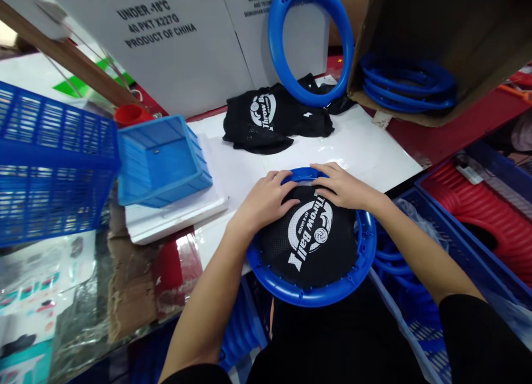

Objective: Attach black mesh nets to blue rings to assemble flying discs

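A round, glossy blue plastic ring [308, 298] with a disc of black mesh fabric [332, 259] across its middle is at the front edge of a desk covered with white sheeting [361, 162]. Its far side is over the sheeting; its near side juts out toward the person's body. Being circular, it has no long axis; its open face points up toward the wearer, and the bold white lettering, "Throw Ball", runs diagonally, reading from far right down to near left. A ball emblem and curved white band sit beside the words. Small pegs or notches dot the ring's inner edge, and a pale gap shows between fabric and rim at the far side.

The left hand [272, 198] has its fingers bent at the far rim and its thumb on the mesh. The right hand [341, 188] rests across the far right of the rim, fingers bent inward. Whether either pinches the fabric, I cannot tell.

Beyond lie crumpled black printed fabric pieces [278, 118], with another blue plastic ring [315, 100] standing behind, leaning against a white carton [183, 73].
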Available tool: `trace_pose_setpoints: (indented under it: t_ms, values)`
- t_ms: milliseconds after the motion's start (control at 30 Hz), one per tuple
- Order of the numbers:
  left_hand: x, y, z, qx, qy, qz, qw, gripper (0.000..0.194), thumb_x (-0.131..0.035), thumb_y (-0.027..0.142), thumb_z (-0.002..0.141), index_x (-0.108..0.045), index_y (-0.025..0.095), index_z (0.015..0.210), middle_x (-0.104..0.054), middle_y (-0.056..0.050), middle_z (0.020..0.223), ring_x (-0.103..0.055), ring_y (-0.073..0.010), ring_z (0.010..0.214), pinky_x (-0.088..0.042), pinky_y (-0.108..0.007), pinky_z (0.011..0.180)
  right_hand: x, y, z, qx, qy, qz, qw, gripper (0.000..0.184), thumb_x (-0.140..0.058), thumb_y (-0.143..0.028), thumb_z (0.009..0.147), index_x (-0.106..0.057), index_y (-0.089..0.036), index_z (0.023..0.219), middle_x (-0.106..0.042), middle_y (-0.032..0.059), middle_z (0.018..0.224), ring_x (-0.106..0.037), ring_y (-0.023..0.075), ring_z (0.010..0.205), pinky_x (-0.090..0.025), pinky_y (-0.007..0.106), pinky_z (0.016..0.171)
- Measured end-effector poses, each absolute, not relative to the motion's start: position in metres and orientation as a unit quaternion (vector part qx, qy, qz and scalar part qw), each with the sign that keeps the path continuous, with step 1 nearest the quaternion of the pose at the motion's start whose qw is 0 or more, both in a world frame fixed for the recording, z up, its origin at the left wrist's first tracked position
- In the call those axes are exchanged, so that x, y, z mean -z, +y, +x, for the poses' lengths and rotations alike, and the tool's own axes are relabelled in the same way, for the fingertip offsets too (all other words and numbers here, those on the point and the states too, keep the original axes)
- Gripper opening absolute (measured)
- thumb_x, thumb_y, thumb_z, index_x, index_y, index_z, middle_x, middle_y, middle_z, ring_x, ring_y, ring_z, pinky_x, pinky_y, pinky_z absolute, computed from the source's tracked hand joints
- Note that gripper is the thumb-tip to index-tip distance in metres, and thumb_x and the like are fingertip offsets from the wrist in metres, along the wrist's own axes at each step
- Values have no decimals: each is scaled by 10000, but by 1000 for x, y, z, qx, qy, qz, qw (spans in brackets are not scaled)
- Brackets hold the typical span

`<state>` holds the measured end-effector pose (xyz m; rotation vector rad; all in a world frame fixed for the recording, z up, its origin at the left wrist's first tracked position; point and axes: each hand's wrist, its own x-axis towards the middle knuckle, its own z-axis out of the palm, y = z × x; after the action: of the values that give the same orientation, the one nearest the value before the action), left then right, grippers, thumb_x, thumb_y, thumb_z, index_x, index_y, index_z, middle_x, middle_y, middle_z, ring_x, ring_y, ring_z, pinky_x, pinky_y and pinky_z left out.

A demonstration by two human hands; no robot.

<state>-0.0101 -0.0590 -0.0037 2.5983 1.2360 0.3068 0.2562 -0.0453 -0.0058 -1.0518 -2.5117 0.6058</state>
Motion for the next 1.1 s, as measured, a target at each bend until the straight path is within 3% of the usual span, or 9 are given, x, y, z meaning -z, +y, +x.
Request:
trace_pose_setpoints:
  t_ms: [100,233,433,633,900,1100]
  values:
    - [-1,-56,-14,-109,462,866,155,290,-727,443,928,-721,201,1088,-696,-144,1204,-612,-350,1151,-526,-483,990,3,-43,255,-255,-870,-373,199,96,-639,-255,995,-724,-248,952,-635,77,1487,-537,323,1391,-461,606,1189]
    - [-6,-49,-23,-148,478,822,270,182,-644,387,962,-718,224,929,-749,-80,979,-667,-279,979,-532,-432,923,1,-40,254,-325,-818,-401,253,63,-662,-271,967,-696,-249,918,-760,66,1260,-680,282,1202,-519,536,1114]
    - [-1,-41,-25,-271,514,721,378,132,-742,369,856,-783,243,856,-807,-42,971,-706,-245,976,-536,-426,994,3,-34,256,-349,-780,-421,304,114,-658,-324,930,-744,-253,904,-789,60,1150,-724,274,1102,-541,508,1066]
    - [5,-37,-20,-309,531,661,431,139,-812,345,779,-780,214,809,-806,-47,911,-718,-239,930,-548,-420,971,7,-34,253,-347,-758,-444,328,118,-701,-331,887,-782,-246,873,-809,55,1082,-746,269,1050,-561,485,1034]
    - [6,-32,-20,-297,535,673,417,183,-701,368,889,-792,209,882,-815,-67,992,-720,-249,978,-549,-408,976,6,-35,250,-332,-728,-490,346,90,-756,-330,864,-810,-269,827,-809,30,962,-743,260,952,-576,472,986]
    - [-5,-18,-23,-228,516,704,431,197,-696,359,875,-809,202,837,-818,-68,944,-717,-265,949,-557,-396,917,9,-28,254,-364,-731,-484,315,156,-689,-347,895,-812,-253,872,-809,48,1007,-737,271,972,-565,477,995]
